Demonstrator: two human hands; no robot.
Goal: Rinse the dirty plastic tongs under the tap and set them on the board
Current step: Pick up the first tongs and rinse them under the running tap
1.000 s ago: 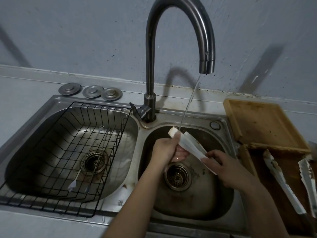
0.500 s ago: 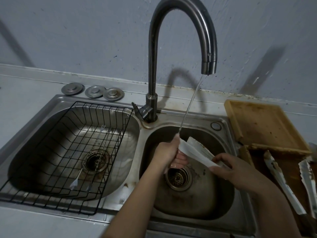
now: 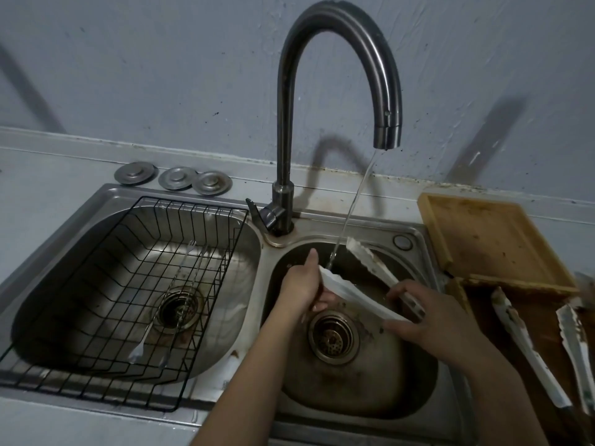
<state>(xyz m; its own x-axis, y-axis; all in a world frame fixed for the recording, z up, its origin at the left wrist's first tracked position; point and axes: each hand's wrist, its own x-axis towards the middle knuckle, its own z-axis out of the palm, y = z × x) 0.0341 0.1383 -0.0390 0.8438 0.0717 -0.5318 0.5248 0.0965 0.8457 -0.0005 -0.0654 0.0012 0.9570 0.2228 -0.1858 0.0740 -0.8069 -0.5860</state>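
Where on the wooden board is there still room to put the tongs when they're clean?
The light wooden board by the wall looks bare, bordered by the right sink basin and the wall. The darker board nearer you is crowded: two dirty white tongs lie there. Both hands hold the white plastic tongs under the water.

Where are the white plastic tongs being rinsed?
The white plastic tongs are over the right sink basin, held between both hands beneath the tap's stream.

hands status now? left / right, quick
Left hand: closed on the tip of one arm of the white tongs, under the water stream.
Right hand: closed on the tongs' handle end.
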